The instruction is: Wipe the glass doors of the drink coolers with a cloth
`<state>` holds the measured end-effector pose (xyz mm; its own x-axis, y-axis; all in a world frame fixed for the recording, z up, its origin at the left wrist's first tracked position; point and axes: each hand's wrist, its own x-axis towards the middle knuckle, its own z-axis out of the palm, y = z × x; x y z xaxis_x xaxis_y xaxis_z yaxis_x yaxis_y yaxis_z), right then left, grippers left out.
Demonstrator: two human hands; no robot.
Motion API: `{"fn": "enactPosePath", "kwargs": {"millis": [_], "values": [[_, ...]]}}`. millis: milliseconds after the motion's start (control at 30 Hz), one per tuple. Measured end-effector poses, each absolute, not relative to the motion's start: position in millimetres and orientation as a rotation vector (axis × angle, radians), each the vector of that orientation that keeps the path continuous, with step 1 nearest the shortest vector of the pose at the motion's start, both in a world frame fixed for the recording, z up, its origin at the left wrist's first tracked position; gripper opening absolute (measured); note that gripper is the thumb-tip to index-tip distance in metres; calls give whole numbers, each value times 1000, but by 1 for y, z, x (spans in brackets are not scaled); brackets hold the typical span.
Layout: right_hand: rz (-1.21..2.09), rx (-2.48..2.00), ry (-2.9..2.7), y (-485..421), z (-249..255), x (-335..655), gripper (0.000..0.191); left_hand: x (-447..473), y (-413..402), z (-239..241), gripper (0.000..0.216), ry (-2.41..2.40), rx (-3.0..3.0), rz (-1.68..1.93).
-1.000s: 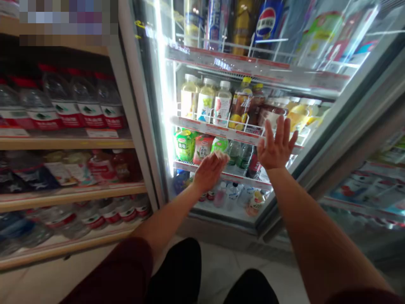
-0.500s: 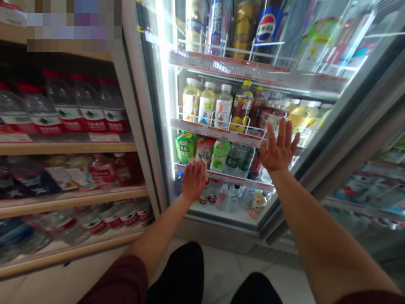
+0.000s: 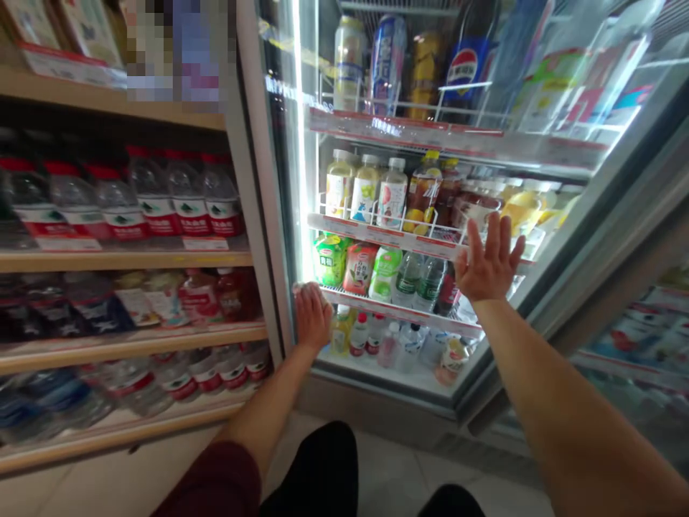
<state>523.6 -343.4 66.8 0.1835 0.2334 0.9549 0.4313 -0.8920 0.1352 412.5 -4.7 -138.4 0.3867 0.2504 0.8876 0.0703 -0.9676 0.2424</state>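
Note:
My left hand [image 3: 312,319] is pressed to the lower left part of the glass door [image 3: 377,391] of a lit drinks fridge. Under its fingers is a wadded pale cloth [image 3: 299,289], mostly hidden by the hand; only a whitish edge shows. Higher and to the right, my right hand [image 3: 489,262] lies flat against the same glass with its fingers spread and nothing in it. Behind the glass between the hands stand a green pouch [image 3: 330,260], a red pouch [image 3: 359,268] and several bottles [image 3: 410,276].
On the left, wooden shelves [image 3: 129,258] hold rows of red-capped water bottles [image 3: 156,205] and other drinks. A metal door frame [image 3: 570,266] slants along the right, beside another glass-fronted fridge [image 3: 629,337]. My knees [image 3: 317,467] are bent above the tiled floor [image 3: 387,467].
My left hand has slid left and slightly down with the cloth, toward the door's left edge. My right hand stays spread on the glass. The view has shifted slightly to the left.

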Motion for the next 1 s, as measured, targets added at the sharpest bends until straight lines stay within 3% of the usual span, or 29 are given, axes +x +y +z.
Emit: {"fn": "enactPosePath", "kwargs": {"millis": [133, 200, 267, 400, 467, 533, 667, 733, 800, 933, 1000], "values": [[-1910, -2196, -685, -343, 64, 527, 58, 430, 38, -25, 65, 303, 2374, 1778], [-1920, -2182, -690, -343, 64, 528, 57, 433, 44, 1, 64, 293, 2354, 1799], [-1894, -2191, -677, -342, 65, 526, 56, 429, 36, -12, 64, 300, 2337, 1789], [-1840, -2232, -666, -341, 67, 521, 57, 415, 15, -94, 66, 308, 2365, 1691], [-1842, -2234, -666, -340, 67, 521, 58, 414, 17, -103, 66, 288, 2395, 1669], [-1857, -2225, -667, -340, 66, 522, 58, 418, 29, -67, 66, 266, 2391, 1704], [-1865, -2219, -660, -340, 65, 525, 57, 433, 51, 70, 65, 187, 2385, 1850], [-1878, -2205, -666, -339, 65, 525, 57, 440, 47, 111, 66, 194, 2346, 1910], [-1895, -2189, -675, -339, 65, 525, 57, 443, 33, 108, 66, 206, 2318, 1925], [-1846, -2217, -660, -338, 65, 522, 57, 437, 5, 30, 64, 43, 2436, 1778], [-1824, -2225, -671, -337, 66, 522, 57, 433, 6, 15, 63, -59, 2500, 1718]]}}
